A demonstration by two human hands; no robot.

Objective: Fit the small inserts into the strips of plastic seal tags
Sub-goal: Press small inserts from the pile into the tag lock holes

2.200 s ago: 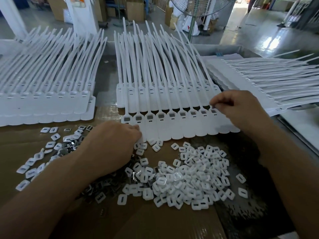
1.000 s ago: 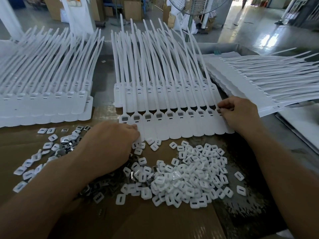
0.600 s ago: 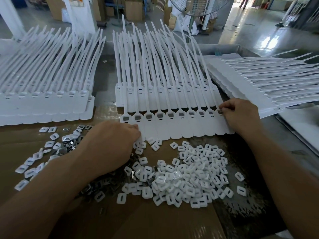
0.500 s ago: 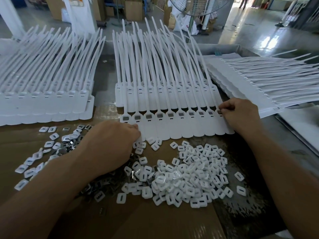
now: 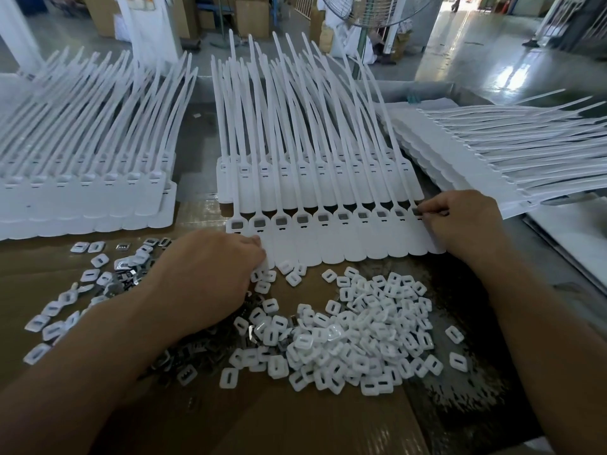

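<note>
A factory floor with cartons and a standing fan (image 5: 368, 8) is seen at 12 o'clock, beyond the bench. The work surface is covered by a brown cardboard sheet (image 5: 295, 421).

Three stacks of white seal-tag strips are laid on the far half. A left stack (image 5: 82, 198) is noted at 10 o'clock and a middle stack (image 5: 312, 188) at 12 o'clock, both with tails pointing away. A right stack (image 5: 476, 152) is noted at 2 o'clock, tails pointing towards 3 o'clock.

A single front strip (image 5: 335, 244) is laid just in front of the middle stack, its tails lying over that stack. Grey pieces are seen in its row of sockets from the left end to the right.

The right hand (image 5: 466, 221) is placed at the strip's 3 o'clock end. Its fingers are curled and the tips are closed together on a small dark insert (image 5: 416, 211) at the last socket.

The left hand (image 5: 203, 277) is set knuckles-up at the strip's 7 o'clock corner, fingertips touching the strip's near edge. The fingers are curled under. Whether anything is held beneath them cannot be told.

A heap of white inserts (image 5: 361, 333) lies at 6 o'clock of the strip, between the two forearms. Dark metal pieces (image 5: 197, 353) are partly hidden beneath the left wrist. Scattered inserts (image 5: 65, 310) are recorded at 8 o'clock.
</note>
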